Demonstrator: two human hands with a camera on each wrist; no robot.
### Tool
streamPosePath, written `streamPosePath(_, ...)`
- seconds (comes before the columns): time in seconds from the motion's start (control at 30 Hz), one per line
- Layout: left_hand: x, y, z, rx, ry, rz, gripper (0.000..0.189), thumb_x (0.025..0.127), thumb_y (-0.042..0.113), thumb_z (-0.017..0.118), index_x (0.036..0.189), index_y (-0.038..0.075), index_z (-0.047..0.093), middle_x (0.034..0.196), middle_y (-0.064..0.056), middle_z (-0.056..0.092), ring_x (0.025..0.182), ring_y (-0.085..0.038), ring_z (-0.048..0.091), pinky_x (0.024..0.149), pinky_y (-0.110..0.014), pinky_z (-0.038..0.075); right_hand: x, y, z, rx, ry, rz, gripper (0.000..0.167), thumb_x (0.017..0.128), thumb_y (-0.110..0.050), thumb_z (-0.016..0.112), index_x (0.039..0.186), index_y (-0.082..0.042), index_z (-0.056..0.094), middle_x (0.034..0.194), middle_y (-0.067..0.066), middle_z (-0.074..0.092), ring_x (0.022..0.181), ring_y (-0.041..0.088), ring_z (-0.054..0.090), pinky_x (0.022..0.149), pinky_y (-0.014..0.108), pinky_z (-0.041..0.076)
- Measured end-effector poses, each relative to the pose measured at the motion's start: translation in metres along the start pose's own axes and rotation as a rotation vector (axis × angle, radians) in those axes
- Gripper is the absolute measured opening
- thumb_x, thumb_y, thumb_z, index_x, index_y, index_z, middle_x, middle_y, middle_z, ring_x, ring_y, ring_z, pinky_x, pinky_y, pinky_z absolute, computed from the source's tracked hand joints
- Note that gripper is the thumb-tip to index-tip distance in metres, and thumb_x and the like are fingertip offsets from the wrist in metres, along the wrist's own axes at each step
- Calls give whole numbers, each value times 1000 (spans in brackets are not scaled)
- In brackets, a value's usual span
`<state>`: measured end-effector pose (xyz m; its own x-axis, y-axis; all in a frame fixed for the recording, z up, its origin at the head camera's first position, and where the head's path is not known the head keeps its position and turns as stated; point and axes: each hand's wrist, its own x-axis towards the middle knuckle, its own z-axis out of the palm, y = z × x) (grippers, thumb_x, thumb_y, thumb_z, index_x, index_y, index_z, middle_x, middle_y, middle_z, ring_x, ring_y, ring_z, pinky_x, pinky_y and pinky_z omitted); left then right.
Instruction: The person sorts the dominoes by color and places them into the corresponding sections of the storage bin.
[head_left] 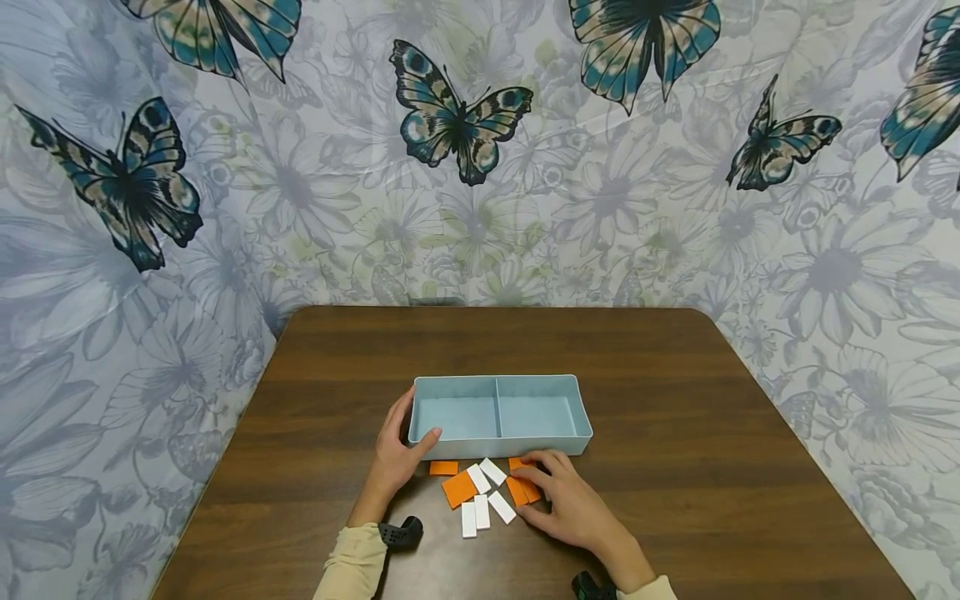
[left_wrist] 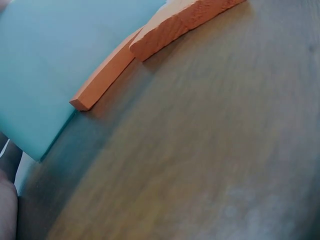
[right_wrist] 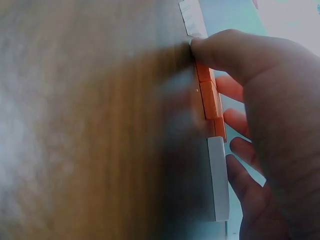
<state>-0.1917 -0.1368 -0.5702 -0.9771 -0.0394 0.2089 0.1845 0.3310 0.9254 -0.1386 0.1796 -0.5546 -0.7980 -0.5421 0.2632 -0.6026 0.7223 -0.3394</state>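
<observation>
A light blue two-compartment box (head_left: 457, 448) sits on the table, both compartments bare inside. At its left end, my left hand (head_left: 396, 462) holds the corner, thumb over the front rim and fingers along the side wall. My right hand (head_left: 573, 504) is over the orange blocks (head_left: 517, 492) at the pile's right side, fingers spread and thumb apart; whether it grips one is unclear. White blocks (head_left: 482, 512) and another orange block (head_left: 459, 489) lie loosely in front of the box. In the right wrist view, an orange block (right_wrist: 211, 100) shows between thumb and fingers.
The brown wooden table (head_left: 712, 467) extends around the box on all sides. An orange block (head_left: 443, 468) lies close against the box's front wall. Behind the table hangs a floral backdrop (head_left: 600, 233) with printed butterflies. Dark bands (head_left: 402, 533) sit at the wrists.
</observation>
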Motion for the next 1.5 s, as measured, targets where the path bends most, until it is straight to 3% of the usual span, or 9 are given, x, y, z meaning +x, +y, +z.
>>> streamPosePath(0.33,0,0,0,9,-11,-8,88,89,32,80,162,16,33,164,-13,34,148,-42,37,118,-65,30,1,-2,1,24,6,20,45,83,-38,84,124,-22,71,137,-2,57,129,17,46,103,38,52)
streamPosePath(0.63,-1,2,0,7,-20,-26,91,87,35,81,163,21,32,165,-13,32,147,-42,38,118,-65,31,2,-4,-1,56,8,48,44,82,-38,87,119,-22,70,134,-6,60,129,13,47,105,37,51)
streamPosePath(1.3,1,0,0,14,-8,-13,91,87,36,81,163,21,33,165,-11,34,148,-40,38,118,-64,31,16,-16,-24,138,122,-23,44,83,-34,88,121,-22,69,123,-13,64,116,9,56,97,33,55)
streamPosePath(1.5,0,-2,0,0,-13,-6,90,88,35,81,162,22,33,165,-11,34,148,-40,38,119,-64,31,23,-19,-28,160,153,-46,45,84,-32,87,123,-20,68,125,-10,65,115,10,57,94,33,56)
